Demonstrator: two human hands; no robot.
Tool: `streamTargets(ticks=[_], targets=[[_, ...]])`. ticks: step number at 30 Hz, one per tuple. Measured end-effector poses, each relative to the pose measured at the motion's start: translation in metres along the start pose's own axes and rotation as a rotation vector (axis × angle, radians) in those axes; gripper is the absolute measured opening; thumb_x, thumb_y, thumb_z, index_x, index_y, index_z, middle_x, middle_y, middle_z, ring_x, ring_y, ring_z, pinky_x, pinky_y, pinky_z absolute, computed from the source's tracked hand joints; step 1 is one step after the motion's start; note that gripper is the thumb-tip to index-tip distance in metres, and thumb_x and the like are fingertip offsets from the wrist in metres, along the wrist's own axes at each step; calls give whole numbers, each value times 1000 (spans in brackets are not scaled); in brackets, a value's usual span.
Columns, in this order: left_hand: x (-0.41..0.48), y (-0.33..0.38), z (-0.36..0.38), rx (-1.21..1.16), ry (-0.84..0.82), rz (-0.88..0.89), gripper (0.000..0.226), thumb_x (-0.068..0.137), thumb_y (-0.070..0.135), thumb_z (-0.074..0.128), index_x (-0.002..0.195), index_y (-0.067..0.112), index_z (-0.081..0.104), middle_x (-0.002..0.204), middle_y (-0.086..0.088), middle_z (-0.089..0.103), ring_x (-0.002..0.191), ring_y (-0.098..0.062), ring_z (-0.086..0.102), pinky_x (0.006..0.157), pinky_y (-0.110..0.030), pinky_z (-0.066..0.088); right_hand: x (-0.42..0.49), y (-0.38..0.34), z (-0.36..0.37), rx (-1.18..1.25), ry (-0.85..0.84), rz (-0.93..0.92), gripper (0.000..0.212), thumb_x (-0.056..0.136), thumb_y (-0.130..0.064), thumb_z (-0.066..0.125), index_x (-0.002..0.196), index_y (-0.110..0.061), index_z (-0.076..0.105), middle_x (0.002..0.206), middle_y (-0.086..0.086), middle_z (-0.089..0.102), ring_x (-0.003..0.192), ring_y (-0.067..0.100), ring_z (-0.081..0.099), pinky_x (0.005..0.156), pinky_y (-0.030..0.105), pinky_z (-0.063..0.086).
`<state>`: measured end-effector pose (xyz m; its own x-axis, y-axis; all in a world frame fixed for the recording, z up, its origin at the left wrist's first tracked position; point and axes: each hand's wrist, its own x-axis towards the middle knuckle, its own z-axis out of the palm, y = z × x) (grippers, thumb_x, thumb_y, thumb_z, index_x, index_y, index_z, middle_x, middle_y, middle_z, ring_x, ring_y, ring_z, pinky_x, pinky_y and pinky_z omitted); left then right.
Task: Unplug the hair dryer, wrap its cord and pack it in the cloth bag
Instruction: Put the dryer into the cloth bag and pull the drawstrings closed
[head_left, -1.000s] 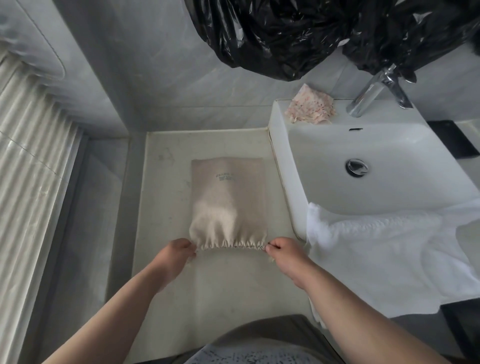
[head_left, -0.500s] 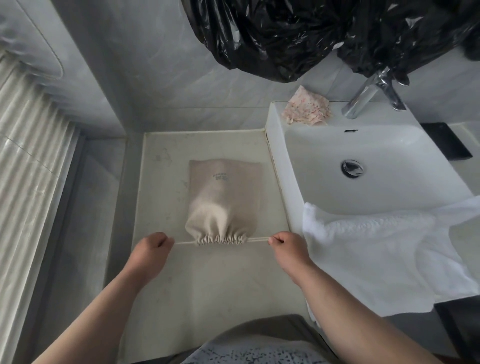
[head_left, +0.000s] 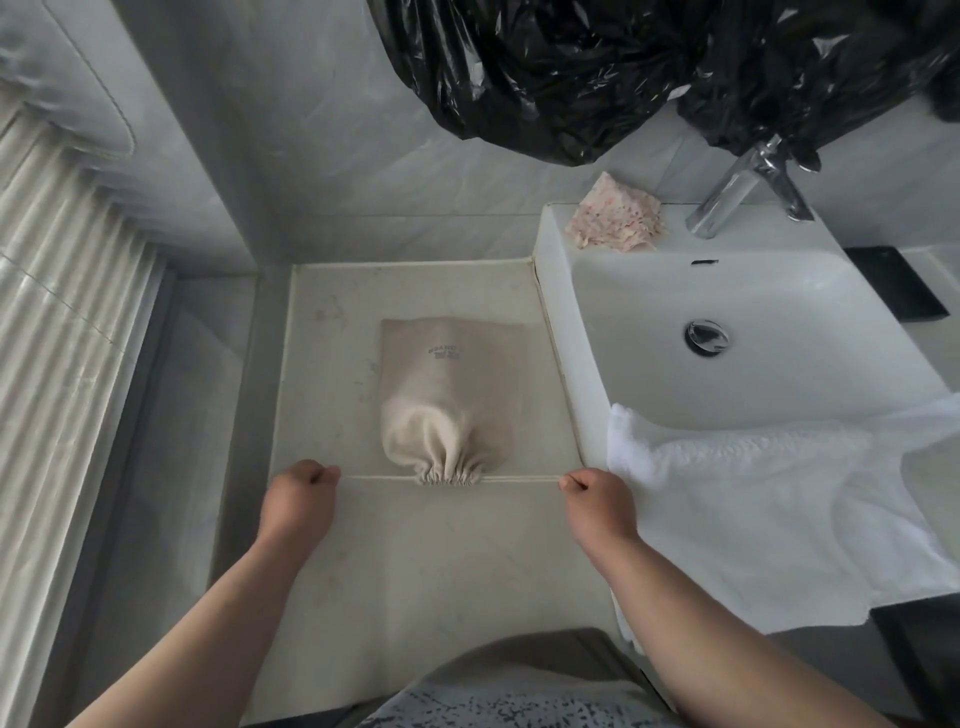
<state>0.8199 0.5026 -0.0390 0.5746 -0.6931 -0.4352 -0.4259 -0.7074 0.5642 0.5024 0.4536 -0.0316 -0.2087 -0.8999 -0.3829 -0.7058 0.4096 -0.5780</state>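
Both hands have drawn farther apart, cinching the cloth bag (head_left: 447, 395) nearly shut on the table (head_left: 415, 571) beside the sink (head_left: 558, 332). Fists curled, the left hand (head_left: 304, 486) and right hand (head_left: 597, 491) each grip a taut drawstring (head_left: 524, 479) end. Uneven pulling could drag the bag sideways or snap the drawstring.

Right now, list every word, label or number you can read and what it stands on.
Cloth bag: a small dark printed mark of a few short lines, too blurred to read.
Nothing else in view carries text.
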Motion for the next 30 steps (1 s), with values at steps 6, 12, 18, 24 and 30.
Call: streamTargets(ticks=[6,12,18,24,30], targets=[[-4,19,6,-31,-175,78,26,94,28,58,84,6,68,68,-11,63,64,-26,58,60,-32,46,-5,-11,-1,-30,-94,-4,32,87,-5,48,112,-7,69,114,14,69,108,34,62,82,31,50],[-21,50,36,-132,-433,36,26,95,29,62,78,10,63,67,-5,60,49,-16,45,39,-17,34,-26,-25,11,-55,-194,-51,36,90,-15,51,124,-14,62,127,5,60,115,22,59,78,23,39],[-28,48,40,-230,-502,-34,28,91,12,65,66,10,52,55,-4,43,43,-13,31,39,-19,23,-24,-31,15,163,-374,199,15,81,-23,56,68,-17,59,68,5,56,57,20,48,54,28,39],[-49,56,51,-286,-616,-188,27,86,0,63,63,10,54,52,-7,45,35,-11,33,42,-17,22,-21,-46,33,597,-595,594,29,94,-38,59,95,-8,60,75,12,63,51,18,54,45,23,44],[-88,60,64,-228,-749,-160,16,91,16,61,76,10,61,61,-5,61,43,-12,46,44,-19,31,-14,-35,36,759,-482,641,19,96,-4,44,99,-10,62,82,12,67,69,24,64,58,33,54]])
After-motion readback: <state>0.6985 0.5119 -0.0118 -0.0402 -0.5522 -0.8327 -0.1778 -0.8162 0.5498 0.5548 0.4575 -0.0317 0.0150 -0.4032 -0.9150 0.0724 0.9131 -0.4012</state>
